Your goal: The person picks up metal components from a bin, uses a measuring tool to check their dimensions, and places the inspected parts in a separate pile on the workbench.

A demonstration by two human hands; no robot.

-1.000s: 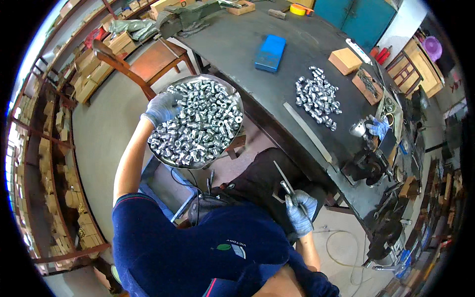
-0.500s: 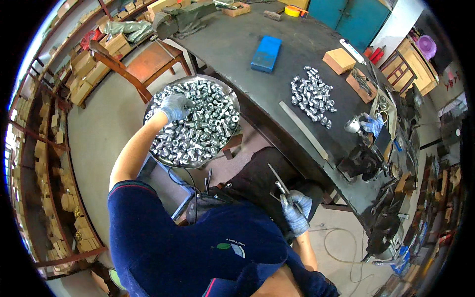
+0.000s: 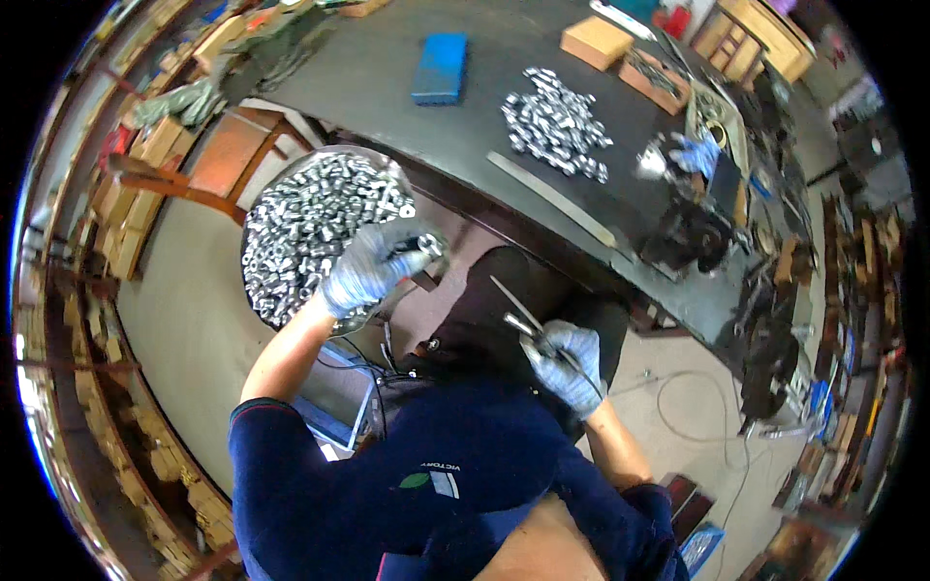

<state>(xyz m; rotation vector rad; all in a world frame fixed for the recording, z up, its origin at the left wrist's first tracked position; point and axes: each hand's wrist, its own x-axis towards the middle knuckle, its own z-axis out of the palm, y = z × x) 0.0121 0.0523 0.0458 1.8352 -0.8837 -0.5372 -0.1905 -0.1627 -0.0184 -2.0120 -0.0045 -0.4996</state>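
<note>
Gripping a small metal part (image 3: 429, 244), the gloved left hand (image 3: 373, 269) is closed just beside the round pan (image 3: 254, 281) of metal pieces, whose near rim is hidden by it. A thin metal tool (image 3: 523, 315) is clasped in the gloved right hand (image 3: 567, 363); its handle is concealed. A second heap of pieces (image 3: 557, 121) is seen on the dark worktop (image 3: 387, 58).

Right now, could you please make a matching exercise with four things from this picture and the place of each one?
Things:
1. round pan of metal parts
2. blue box
3. thin metal tool
4. loose pile of metal parts

Places:
A. in the right hand
B. spread on the dark workbench
C. under the left hand
D. alone on the bench, left of the pile

Pairs: 1-C, 2-D, 3-A, 4-B
</note>
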